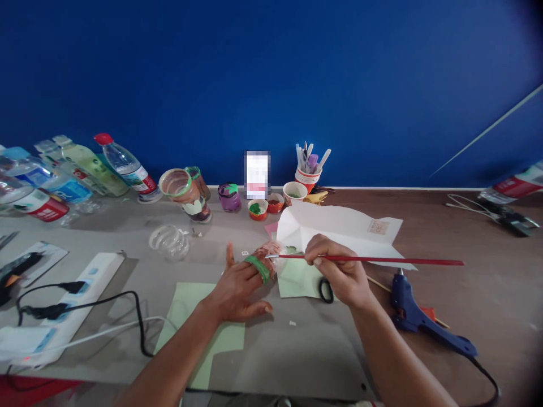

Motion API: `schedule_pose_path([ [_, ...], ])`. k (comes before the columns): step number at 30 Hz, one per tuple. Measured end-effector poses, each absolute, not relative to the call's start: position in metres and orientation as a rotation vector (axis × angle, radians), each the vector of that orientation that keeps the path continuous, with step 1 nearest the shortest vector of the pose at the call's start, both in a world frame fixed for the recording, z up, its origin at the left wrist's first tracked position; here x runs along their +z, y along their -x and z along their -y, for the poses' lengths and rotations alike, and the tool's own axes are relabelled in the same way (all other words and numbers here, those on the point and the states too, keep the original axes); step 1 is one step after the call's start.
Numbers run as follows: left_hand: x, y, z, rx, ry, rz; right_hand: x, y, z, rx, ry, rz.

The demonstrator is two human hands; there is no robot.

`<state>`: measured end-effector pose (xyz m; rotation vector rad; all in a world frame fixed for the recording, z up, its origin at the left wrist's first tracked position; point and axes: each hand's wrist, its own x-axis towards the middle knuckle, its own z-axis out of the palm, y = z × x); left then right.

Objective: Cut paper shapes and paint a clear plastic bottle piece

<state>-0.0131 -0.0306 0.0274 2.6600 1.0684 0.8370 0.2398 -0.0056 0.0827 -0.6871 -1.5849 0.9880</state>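
Note:
My left hand [237,291] has its middle fingers inside a cut plastic bottle piece [271,251], with a green rim and reddish-brown paint. It holds the piece from within, thumb and little finger outside. My right hand [337,265] pinches a thin red-handled paintbrush [399,260], held nearly level. The pale brush tip lies at the piece's painted side; whether it touches I cannot tell. Beyond stand paper cups of green paint [257,210] and brown paint [275,202]. A creased white paper sheet [339,226] and a green sheet [292,285] lie beside the right hand.
A blue glue gun [418,316] lies at right, scissors' black handle [326,290] near my right hand. Painted containers [182,189], a clear plastic piece [169,242] and several bottles [127,164] stand at left. A corded power strip [76,305] lies front left; a pen cup [308,178] stands behind.

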Motion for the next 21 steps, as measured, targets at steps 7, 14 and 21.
schedule_pose_path([
  [7, 0.038, 0.017, 0.028, 0.876, -2.673, -1.065, 0.083, -0.242, 0.005, 0.965, 0.687, 1.558],
  [14, 0.038, 0.019, 0.026, 0.890, -2.659, -1.106, 0.086, -0.243, 0.006, 0.948, 0.682, 1.531],
  [21, 0.042, 0.018, 0.026, 0.875, -2.683, -1.130, 0.085, -0.244, 0.005, 0.974, 0.680, 1.580],
])
